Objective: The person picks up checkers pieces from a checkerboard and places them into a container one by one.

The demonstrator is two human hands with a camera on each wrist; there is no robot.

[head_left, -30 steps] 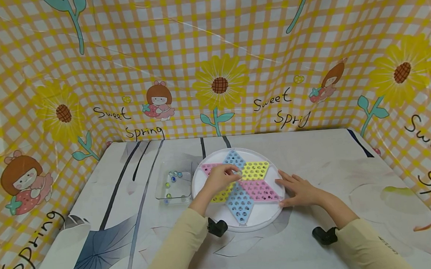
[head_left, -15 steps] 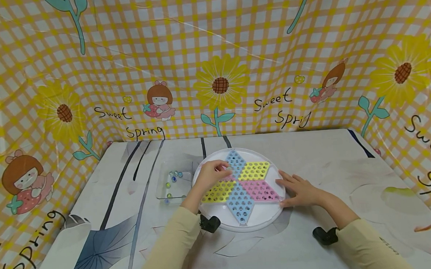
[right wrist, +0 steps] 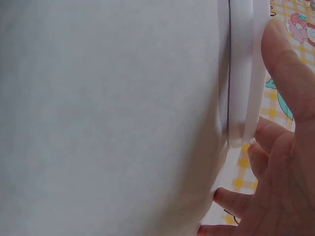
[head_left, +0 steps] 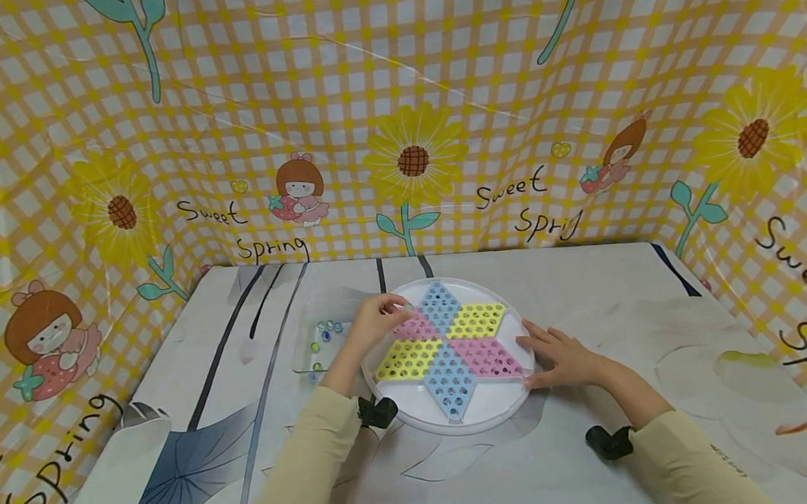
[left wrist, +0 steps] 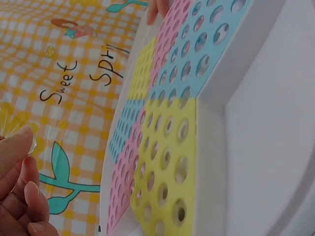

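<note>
A round white board (head_left: pixel 482 414) carries a six-pointed star of blue, yellow and pink perforated panels (head_left: pixel 450 348). My left hand (head_left: pixel 398 308) hovers over the board's upper-left edge and pinches a small clear marble (head_left: pixel 406 307) between thumb and fingers. In the left wrist view the thumb (left wrist: pixel 17 147) shows at lower left with a glassy glint (left wrist: pixel 32 144) at its tip, and the star panels (left wrist: pixel 167 147) fill the middle. My right hand (head_left: pixel 560 356) rests flat on the board's right rim with straight fingers. In the right wrist view its thumb (right wrist: pixel 288 64) lies against the rim (right wrist: pixel 241 73).
A clear square tray (head_left: pixel 340 356) holding several marbles (head_left: pixel 327 330) stands just left of the board. The table (head_left: pixel 583 288) has a pale printed cover. Checked yellow sheets with sunflowers (head_left: pixel 412 160) wall in the back and both sides.
My left hand has drawn back from the middle of the star to the board's upper-left edge, toward the clear tray. The right hand has stayed on the rim.
</note>
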